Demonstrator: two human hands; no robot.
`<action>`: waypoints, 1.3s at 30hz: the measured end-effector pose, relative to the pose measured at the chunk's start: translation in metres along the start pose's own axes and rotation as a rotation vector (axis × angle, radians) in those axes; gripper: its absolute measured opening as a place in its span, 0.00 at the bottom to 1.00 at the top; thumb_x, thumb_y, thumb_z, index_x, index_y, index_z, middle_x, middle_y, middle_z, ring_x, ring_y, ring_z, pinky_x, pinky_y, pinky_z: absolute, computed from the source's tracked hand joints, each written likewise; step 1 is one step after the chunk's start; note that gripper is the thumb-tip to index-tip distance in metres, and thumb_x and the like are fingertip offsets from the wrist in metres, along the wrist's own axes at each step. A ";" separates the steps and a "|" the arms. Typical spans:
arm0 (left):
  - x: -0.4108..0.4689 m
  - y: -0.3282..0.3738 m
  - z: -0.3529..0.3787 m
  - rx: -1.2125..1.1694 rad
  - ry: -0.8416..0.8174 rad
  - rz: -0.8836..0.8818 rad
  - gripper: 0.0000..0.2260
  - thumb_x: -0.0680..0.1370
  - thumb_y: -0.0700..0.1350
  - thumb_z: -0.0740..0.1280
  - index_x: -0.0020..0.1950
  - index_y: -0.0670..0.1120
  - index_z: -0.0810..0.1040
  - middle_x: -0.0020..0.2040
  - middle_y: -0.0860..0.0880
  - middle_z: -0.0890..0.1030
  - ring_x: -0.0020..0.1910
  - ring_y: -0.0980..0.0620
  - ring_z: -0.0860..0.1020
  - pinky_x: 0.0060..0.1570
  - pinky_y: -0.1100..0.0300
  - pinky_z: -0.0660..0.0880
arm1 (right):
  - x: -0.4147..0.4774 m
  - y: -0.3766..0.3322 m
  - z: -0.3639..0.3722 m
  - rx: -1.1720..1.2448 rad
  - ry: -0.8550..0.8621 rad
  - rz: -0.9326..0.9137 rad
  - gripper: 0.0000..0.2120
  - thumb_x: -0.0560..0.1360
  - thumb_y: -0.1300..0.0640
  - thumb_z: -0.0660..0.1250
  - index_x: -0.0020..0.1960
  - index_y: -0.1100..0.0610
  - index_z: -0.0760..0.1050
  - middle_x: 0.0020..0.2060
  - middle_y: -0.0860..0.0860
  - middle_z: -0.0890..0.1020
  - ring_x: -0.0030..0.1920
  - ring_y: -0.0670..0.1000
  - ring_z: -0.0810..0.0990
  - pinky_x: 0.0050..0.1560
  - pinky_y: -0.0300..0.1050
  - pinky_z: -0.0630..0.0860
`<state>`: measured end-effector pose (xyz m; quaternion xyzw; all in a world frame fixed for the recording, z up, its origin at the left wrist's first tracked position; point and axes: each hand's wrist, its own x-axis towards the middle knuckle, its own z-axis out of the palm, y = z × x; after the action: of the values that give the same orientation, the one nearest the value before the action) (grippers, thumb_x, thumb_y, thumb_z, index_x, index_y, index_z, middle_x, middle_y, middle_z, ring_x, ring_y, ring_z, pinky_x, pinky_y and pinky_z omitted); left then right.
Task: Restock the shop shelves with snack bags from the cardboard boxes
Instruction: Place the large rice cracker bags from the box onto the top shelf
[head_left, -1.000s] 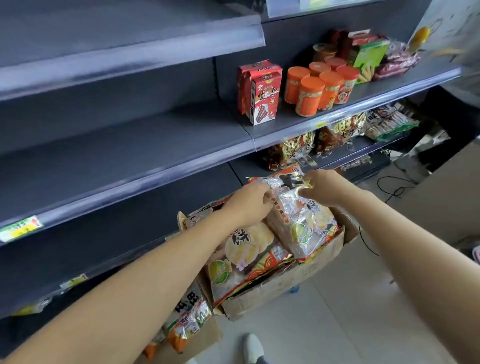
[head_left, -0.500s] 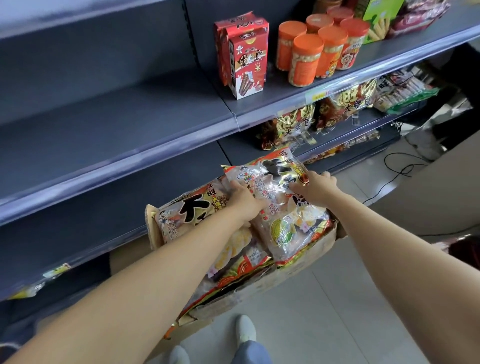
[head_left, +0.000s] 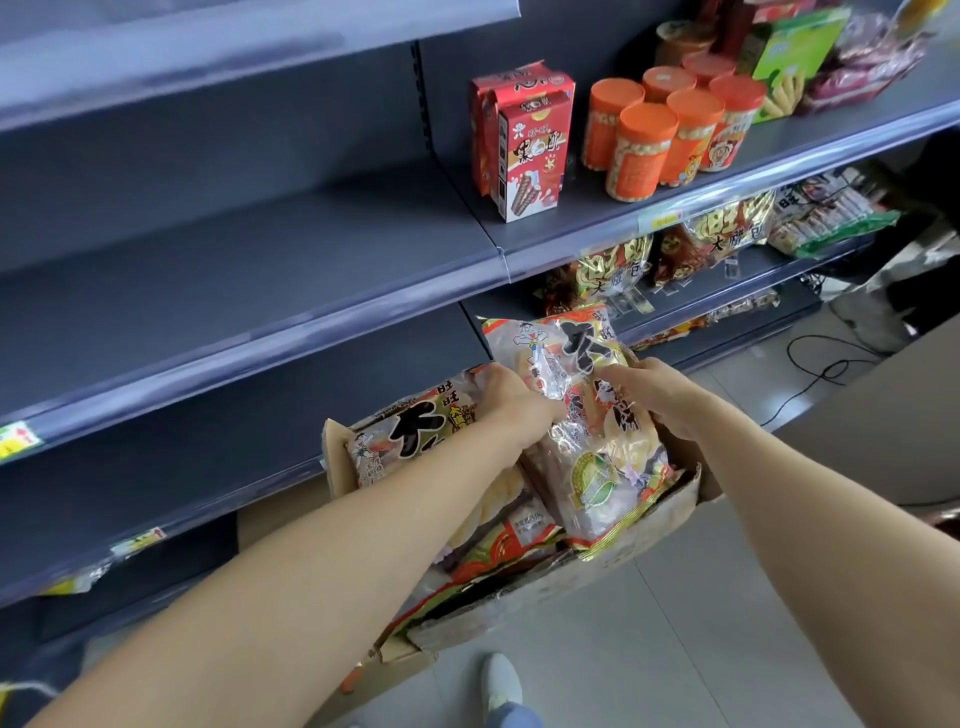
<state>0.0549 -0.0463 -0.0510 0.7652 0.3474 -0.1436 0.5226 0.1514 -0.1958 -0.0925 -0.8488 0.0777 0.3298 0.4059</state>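
Left shelves bare across our view; right bays stocked. Restocking barely begun, we judge. Cardboard box at our feet, other bags inside. Snack bag upright, top above box rim, bottom inside. Our left hand, right hand grip its upper part, fingers curled into film.
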 end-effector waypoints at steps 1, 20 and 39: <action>-0.004 0.003 -0.006 0.028 0.005 0.046 0.21 0.71 0.41 0.72 0.57 0.43 0.64 0.47 0.50 0.69 0.41 0.52 0.70 0.36 0.59 0.69 | -0.004 -0.004 0.003 0.072 -0.017 -0.011 0.36 0.74 0.42 0.67 0.74 0.60 0.60 0.71 0.57 0.68 0.68 0.58 0.69 0.65 0.52 0.66; -0.089 -0.002 -0.134 -0.215 -0.170 0.398 0.15 0.67 0.37 0.74 0.40 0.47 0.68 0.42 0.46 0.75 0.45 0.45 0.77 0.49 0.44 0.79 | -0.128 -0.083 0.045 0.209 0.280 -0.160 0.48 0.67 0.30 0.64 0.76 0.57 0.55 0.72 0.58 0.63 0.69 0.62 0.66 0.66 0.61 0.68; -0.178 -0.069 -0.442 -0.271 0.583 0.702 0.13 0.78 0.39 0.63 0.62 0.45 0.73 0.56 0.46 0.80 0.54 0.48 0.79 0.55 0.48 0.78 | -0.273 -0.302 0.243 0.480 -0.093 -0.681 0.16 0.74 0.54 0.70 0.59 0.57 0.73 0.48 0.53 0.84 0.41 0.52 0.84 0.31 0.42 0.81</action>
<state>-0.1830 0.2976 0.1866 0.7696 0.2156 0.3088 0.5156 -0.0591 0.1454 0.1601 -0.6915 -0.1509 0.1873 0.6812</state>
